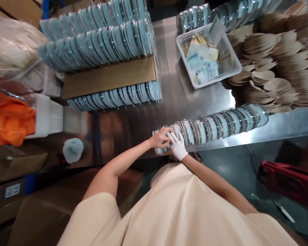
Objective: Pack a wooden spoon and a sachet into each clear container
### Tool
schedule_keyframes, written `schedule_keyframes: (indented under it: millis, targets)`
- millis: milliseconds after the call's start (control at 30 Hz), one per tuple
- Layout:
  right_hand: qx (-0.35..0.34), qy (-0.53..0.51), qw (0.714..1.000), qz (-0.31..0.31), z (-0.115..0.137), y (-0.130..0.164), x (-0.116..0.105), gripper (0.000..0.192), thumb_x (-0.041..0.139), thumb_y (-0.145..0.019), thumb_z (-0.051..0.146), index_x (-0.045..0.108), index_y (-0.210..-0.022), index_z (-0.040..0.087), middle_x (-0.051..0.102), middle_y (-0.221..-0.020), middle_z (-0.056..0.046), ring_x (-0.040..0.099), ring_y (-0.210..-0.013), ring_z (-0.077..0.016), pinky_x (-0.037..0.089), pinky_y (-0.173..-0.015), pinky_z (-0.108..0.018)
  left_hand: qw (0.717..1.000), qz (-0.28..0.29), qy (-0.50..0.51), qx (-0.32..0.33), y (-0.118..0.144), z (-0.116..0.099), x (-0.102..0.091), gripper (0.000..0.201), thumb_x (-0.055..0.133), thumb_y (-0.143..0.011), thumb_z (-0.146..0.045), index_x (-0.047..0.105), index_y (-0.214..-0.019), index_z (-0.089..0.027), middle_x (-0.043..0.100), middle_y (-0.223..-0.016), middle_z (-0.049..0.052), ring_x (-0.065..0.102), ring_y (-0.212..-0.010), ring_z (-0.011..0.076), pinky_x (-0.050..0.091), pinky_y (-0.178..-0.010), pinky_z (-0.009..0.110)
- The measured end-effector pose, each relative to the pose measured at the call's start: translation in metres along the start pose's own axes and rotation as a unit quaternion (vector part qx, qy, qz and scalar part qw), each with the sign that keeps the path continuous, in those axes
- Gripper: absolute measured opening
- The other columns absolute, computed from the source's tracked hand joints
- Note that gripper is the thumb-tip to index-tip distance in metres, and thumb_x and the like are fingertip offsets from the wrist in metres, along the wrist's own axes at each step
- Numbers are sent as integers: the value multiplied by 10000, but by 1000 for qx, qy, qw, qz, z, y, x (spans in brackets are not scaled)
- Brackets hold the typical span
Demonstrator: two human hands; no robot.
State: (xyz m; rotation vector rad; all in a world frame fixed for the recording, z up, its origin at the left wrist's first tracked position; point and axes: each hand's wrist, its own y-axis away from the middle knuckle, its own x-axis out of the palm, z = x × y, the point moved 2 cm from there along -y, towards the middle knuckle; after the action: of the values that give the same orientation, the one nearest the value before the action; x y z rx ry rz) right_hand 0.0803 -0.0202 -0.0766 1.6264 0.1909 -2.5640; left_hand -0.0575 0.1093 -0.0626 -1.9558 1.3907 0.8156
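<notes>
Head view: my left hand, bare, and my right hand, in a white glove, both sit at the near end of a row of round clear-lidded containers lying on its side along the front edge of the steel worktop. Both hands are curled onto the end container; how firmly they grip it I cannot tell. The containers look like shallow discs with pale blue-green faces and dark rims, packed face to face, shiny plastic. More of the same in stacked rows at far left, on and under a cardboard sheet. White basket with small sachets, print too blurred to read. Piles of beige wooden spoons at right. Orange cloth at left. Label on a box lower left, unreadable.
</notes>
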Motion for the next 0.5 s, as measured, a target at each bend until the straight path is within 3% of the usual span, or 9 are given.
schedule_keyframes:
  millis: [133,233,367,500]
  targets:
    - [-51,-91,995,0,-18,19,-23,175,592,-1012,191,752,-1075,224,578,-1585,-107,472,-1503,-246,321,-1265,-570,997,-62,-33,-22,6,-1,6,175,626,-892,-336,708,-971,-203,723,-1100,116,669,-1160,279,535,-1103,509]
    - [11,-145,987,-75,-55,50,-58,157,579,-1013,228,732,-1045,220,636,-1506,-143,552,-1427,-256,473,-1150,-554,992,-88,-67,-58,11,-7,10,179,605,-907,-330,707,-1007,-222,756,-1083,98,690,-1137,290,532,-1091,512]
    - [142,-149,960,-191,-138,83,-117,213,528,-1026,282,726,-1013,206,692,-1395,-177,660,-1271,-266,536,-1074,-534,990,-80,-82,-81,12,-14,11,102,634,-907,-303,724,-883,-261,790,-962,49,728,-1066,282,551,-1024,461]
    - [255,-67,933,-244,-243,88,-189,261,523,-1016,297,755,-1062,187,690,-1406,-178,646,-1284,-282,494,-1119,-516,993,-44,-80,-77,7,-20,7,210,630,-931,-297,715,-741,-270,783,-848,31,748,-1052,275,577,-1040,470]
